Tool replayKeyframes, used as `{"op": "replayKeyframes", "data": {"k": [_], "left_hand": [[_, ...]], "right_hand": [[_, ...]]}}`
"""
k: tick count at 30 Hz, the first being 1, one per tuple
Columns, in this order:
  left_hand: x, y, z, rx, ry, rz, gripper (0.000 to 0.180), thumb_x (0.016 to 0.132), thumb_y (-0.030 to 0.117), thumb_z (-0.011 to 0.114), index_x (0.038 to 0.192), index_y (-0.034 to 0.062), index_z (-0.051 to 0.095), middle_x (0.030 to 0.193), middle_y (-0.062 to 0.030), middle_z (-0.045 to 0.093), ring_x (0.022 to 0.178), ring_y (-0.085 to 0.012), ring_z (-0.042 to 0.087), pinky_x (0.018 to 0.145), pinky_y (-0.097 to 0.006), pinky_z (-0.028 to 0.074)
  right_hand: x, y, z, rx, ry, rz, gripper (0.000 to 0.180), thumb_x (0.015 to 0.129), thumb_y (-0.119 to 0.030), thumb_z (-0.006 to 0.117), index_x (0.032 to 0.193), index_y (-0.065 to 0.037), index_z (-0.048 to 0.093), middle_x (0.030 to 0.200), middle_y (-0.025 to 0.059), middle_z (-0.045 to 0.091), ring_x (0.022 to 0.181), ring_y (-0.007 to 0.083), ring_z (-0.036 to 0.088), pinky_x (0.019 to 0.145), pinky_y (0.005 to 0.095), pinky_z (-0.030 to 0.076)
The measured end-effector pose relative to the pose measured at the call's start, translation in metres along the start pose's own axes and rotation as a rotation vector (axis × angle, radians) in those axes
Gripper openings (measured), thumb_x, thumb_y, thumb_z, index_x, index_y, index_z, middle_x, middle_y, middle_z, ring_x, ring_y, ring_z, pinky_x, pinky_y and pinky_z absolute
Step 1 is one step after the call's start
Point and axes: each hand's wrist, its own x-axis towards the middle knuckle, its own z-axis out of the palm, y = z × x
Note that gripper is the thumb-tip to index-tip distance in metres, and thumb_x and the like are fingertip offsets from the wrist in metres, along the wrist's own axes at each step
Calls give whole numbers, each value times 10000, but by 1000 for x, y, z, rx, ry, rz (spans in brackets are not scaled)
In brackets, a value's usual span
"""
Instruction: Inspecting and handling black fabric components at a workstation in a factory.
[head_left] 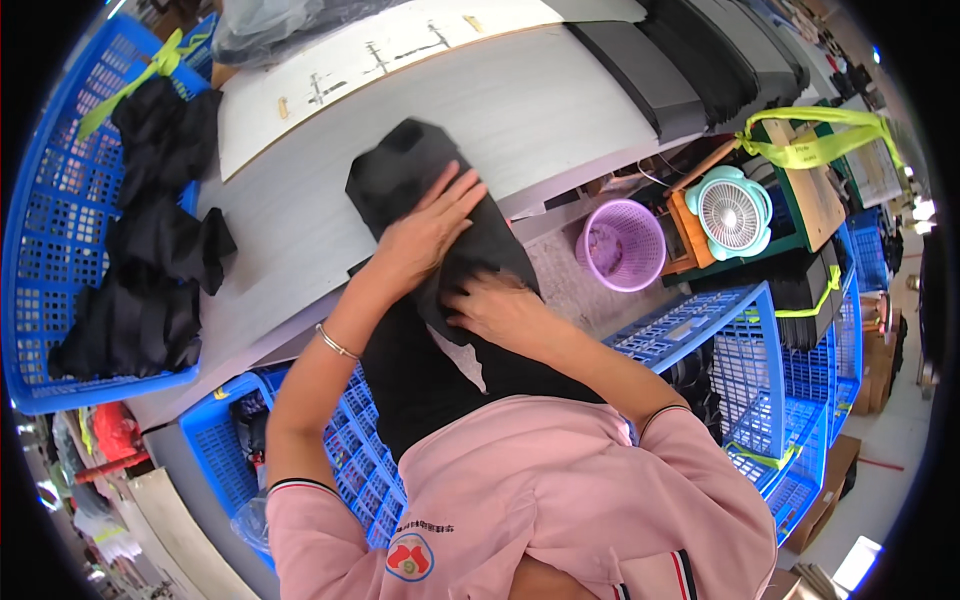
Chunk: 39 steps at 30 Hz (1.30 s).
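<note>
A piece of black cloth (395, 165) lies over the front edge of the grey table, its near end reaching down toward my lap. My left hand (425, 235) rests flat on top of it, fingers stretched out toward the far right. Closer to my body, my right hand (495, 312) has its fingers curled into the cloth's lower part, the fingertips partly hidden in its folds. Dark clothing on my lap blends with the cloth, so the cloth's near edge is hard to make out.
Left on the table, a blue basket (60, 230) holds crumpled black pieces (150, 250). Stacked black panels (690, 70) lie at the far right. A purple basket (622, 245) and a teal fan (735, 213) stand right of the table; blue crates (745, 350) flank me.
</note>
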Motion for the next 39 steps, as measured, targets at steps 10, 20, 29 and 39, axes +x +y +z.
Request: {"op": "replayKeyframes", "data": {"k": [10, 20, 29, 39], "left_hand": [[-19, -46, -4, 390, -67, -151, 944, 845, 468, 721, 1584, 106, 258, 1635, -172, 247, 1516, -331, 223, 1221, -499, 163], [-39, 55, 19, -397, 7, -121, 656, 931, 216, 635, 1497, -24, 406, 1531, -173, 453, 1437, -343, 402, 1191, -480, 280], [-73, 49, 13, -477, 400, -531, 379, 1060, 192, 496, 1376, -9, 551, 1329, -160, 628, 1126, -268, 671, 941, -364, 540], [-98, 20, -2, -514, 453, -662, 363, 1055, 224, 525, 1320, -15, 588, 1281, -148, 650, 1104, -244, 671, 925, -335, 537]], "right_hand": [[-28, 46, 13, 603, 810, 229, 695, 833, -240, 807, 1383, 16, 469, 1340, 179, 527, 1172, 301, 590, 959, 388, 504], [-69, 90, 48, 1763, 888, 403, 228, 895, -48, 702, 1114, 14, 692, 1001, 100, 714, 879, 195, 682, 794, 357, 565], [-402, 181, 181, 1577, 2000, 1068, 363, 887, -60, 726, 1223, -73, 587, 1223, 112, 629, 1139, 297, 615, 816, 511, 589], [-657, 128, 369, 1417, 2339, 1462, 656, 915, -383, 721, 1453, -147, 427, 1427, 96, 511, 1262, 345, 523, 977, 511, 507]]}}
